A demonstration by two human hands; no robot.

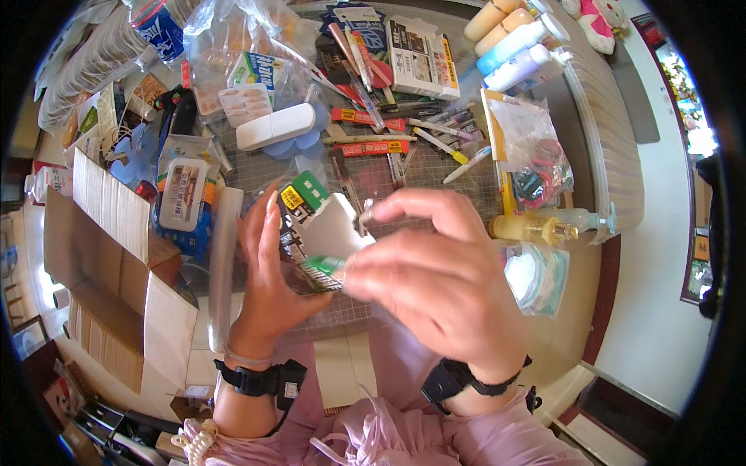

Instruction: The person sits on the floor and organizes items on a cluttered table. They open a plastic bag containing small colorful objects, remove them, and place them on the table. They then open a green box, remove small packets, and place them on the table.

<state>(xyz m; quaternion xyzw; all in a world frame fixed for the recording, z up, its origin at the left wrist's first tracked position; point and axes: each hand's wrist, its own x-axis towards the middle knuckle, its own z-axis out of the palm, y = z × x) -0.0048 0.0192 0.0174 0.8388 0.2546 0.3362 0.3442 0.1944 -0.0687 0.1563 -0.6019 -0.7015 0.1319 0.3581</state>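
Note:
A small printed carton [297, 233], green, black and white with a yellow label, is tilted in front of me with its white inner side showing. My left hand [268, 274] holds it from the left, thumb under its lower edge. At its right side is my right hand [437, 274], blurred, with the fingers bent round a green-and-white part [329, 265]; whether this is a flap or a separate packet I cannot tell. The right index finger and thumb area meets the carton's edge, partly hidden. Beyond the hands, pens [434, 145] and red-orange packets [373, 147] lie on the grid-patterned table cover.
An open cardboard box [111, 262] stands at the left beside a clear plastic roll [221, 268] and a wet-wipe pack [183, 195]. A white case [275, 127], blister packs [246, 103] and a white box [422, 58] lie farther back. Bottles [518, 67] and a yellow bottle [530, 228] are at the right.

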